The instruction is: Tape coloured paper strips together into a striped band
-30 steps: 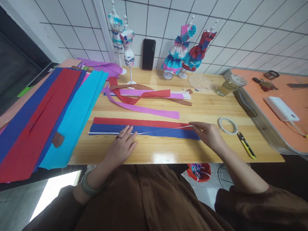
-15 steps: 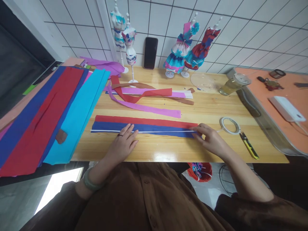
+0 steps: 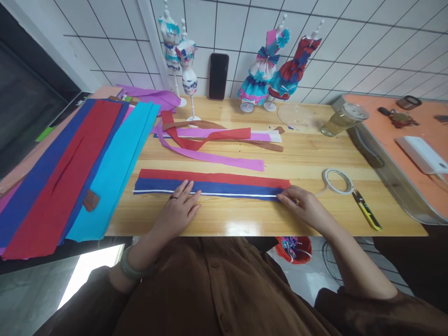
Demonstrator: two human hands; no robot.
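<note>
Presses the blue strip [image 3: 241, 187] flat to the desk [image 3: 224, 224] with the left hand [image 3: 180, 207], just left of the middle of the frame, fingers slightly apart and clamped on nothing. Pinches the white tape [image 3: 238, 194] near the blue strip's right end with the right hand [image 3: 304, 205], right of the middle, thumb and forefinger together on it. Shows a nearly straight white line along the blue strip's lower edge, from its left end, beneath the left hand, to the right fingertips. Cannot tell, with those fingers in the way, whether stuck down at the right end or merely held there.

Counts, as a judgement, as mostly done for laying the white tape: nearly the whole length covered. Seems left: the short end under the right hand, and the thin tail leading right toward the tape roll [image 3: 345, 191], apparently uncut. Leaves the snips [image 3: 367, 211] lying just beside the tape roll, at the right of the frame, untouched. Has a red band [image 3: 217, 177] above the blue, bare of tape on the visible face. Leaves untouched, too, the purple ribbon [image 3: 238, 162] higher up and the stack of wide sheets [image 3: 59, 205] at the left.
</note>
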